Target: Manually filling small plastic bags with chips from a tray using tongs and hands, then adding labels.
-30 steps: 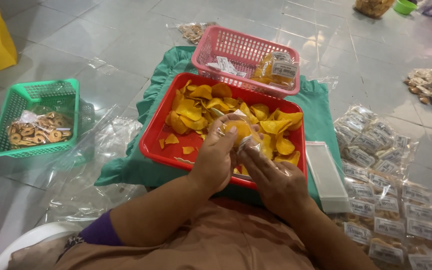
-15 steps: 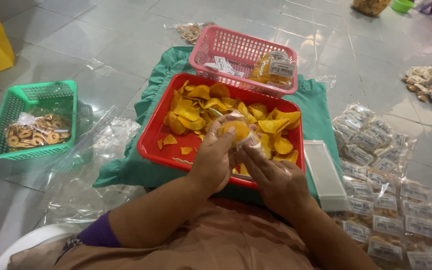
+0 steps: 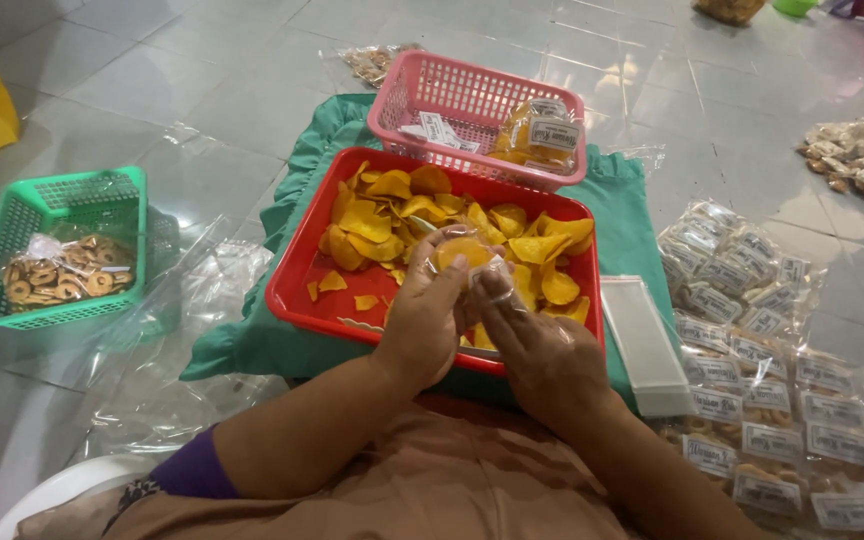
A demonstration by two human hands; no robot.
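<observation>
— Where the two hands meet over the red tray (image 3: 297,262), what is hidden?

— The mouth of the small clear bag of chips (image 3: 465,257) is covered by the fingers, so it cannot be told whether it is sealed. The bag's lower part is masked by the left hand (image 3: 430,312). The tray's near rim is cut off by both wrists.

— How is the bag held?

— It is gripped from the left by the left hand, whose fingers are curled around it, thumb on top. The right hand (image 3: 542,352) is closed more loosely, its fingertips pinched on the bag's right edge. The bag is kept just above the loose yellow chips (image 3: 377,218) piled in the tray, between the two hands and beyond the knuckles.

— What else is hard to make out?

— The labels in the pink basket (image 3: 452,88) are too small to be read, and one packed chip bag (image 3: 537,135) is seen in its right corner. The ring-shaped snacks (image 3: 57,275) in the green basket (image 3: 62,205) are blurred behind plastic. The labelled packets (image 3: 762,400) on the right are cut off by the frame edge. A white rectangular box (image 3: 642,345) is laid just beside the tray, on the green cloth (image 3: 632,220).
</observation>
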